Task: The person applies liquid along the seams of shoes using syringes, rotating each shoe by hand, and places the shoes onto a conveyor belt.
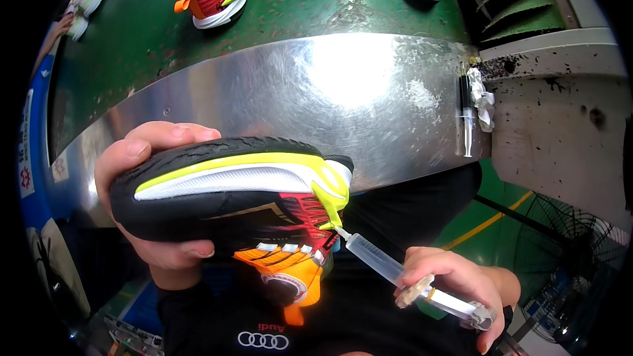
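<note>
Left of centre in the frame, the left hand (109, 166) clamps the toe of a black running shoe (224, 181) with a lime-and-white midsole, fingers over the outsole and thumb below; the shoe lies on its side in the air, its orange tongue hanging down. At lower right, the right hand (458, 273) has its fingers closed around a clear plastic syringe (376, 259), whose tip meets the shoe's lime heel edge (contact itself is hard to confirm). A dark-filled syringe (466, 109) lies at right on the metal bench edge (264, 86), beside crumpled white tissue (483, 99).
</note>
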Action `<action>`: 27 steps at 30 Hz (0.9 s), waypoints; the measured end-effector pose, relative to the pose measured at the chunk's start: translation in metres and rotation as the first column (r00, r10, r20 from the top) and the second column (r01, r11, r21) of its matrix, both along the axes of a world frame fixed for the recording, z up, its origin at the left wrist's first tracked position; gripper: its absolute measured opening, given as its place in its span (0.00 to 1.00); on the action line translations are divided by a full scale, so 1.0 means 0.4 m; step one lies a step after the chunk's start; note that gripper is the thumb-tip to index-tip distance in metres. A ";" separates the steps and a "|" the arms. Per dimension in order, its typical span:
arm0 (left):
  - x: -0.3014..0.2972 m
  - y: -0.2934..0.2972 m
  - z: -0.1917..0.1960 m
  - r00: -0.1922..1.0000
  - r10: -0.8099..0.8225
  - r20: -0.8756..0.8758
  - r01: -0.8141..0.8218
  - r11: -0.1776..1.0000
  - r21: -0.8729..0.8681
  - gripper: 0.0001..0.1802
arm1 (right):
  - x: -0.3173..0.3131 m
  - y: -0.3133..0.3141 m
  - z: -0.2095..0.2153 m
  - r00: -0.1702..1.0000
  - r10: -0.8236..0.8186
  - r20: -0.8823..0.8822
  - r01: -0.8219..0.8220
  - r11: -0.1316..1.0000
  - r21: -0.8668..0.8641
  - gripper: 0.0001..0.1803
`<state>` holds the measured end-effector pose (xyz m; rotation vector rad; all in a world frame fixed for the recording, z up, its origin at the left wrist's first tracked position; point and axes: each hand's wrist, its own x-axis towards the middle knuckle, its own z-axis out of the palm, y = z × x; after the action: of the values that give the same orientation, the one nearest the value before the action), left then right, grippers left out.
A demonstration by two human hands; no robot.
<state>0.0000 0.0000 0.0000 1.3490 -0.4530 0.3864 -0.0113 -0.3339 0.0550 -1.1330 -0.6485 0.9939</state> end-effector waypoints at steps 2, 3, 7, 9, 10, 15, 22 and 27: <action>-0.006 0.001 0.003 1.000 0.007 0.019 -0.008 1.000 0.025 0.47 | -0.001 0.000 -0.004 1.000 -0.009 -0.013 0.009 1.000 0.008 0.62; -0.005 0.000 0.001 1.000 0.008 0.016 -0.009 1.000 0.027 0.47 | 0.001 -0.001 -0.007 1.000 -0.009 -0.016 0.009 1.000 0.009 0.62; 0.003 -0.001 0.002 0.998 -0.038 0.059 0.034 0.997 0.066 0.46 | 0.001 0.000 0.011 0.998 0.002 -0.064 0.000 1.000 0.025 0.62; 0.004 -0.002 0.005 0.994 -0.074 0.080 0.067 0.994 0.089 0.46 | 0.001 -0.001 0.021 0.996 -0.003 -0.093 0.006 0.999 0.031 0.62; 0.001 -0.005 0.007 0.994 -0.067 0.084 0.059 0.994 0.087 0.46 | 0.005 -0.001 0.020 0.994 0.023 -0.105 -0.019 0.999 0.039 0.62; -0.004 -0.004 0.006 0.994 -0.063 0.091 0.055 0.994 0.093 0.45 | 0.014 0.004 0.017 0.992 0.046 -0.117 -0.040 0.998 0.055 0.62; -0.006 -0.006 0.004 0.995 -0.050 0.091 0.041 0.994 0.099 0.45 | 0.026 0.004 0.022 0.993 0.088 -0.073 -0.085 0.996 0.033 0.61; -0.006 -0.007 0.002 0.993 -0.064 0.103 0.055 0.995 0.087 0.44 | 0.018 0.005 0.024 0.990 0.082 -0.113 -0.079 0.997 0.024 0.61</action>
<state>-0.0024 -0.0028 0.0010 1.3970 -0.6016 0.3942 -0.0041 -0.3318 0.0647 -1.0318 -0.6140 1.1111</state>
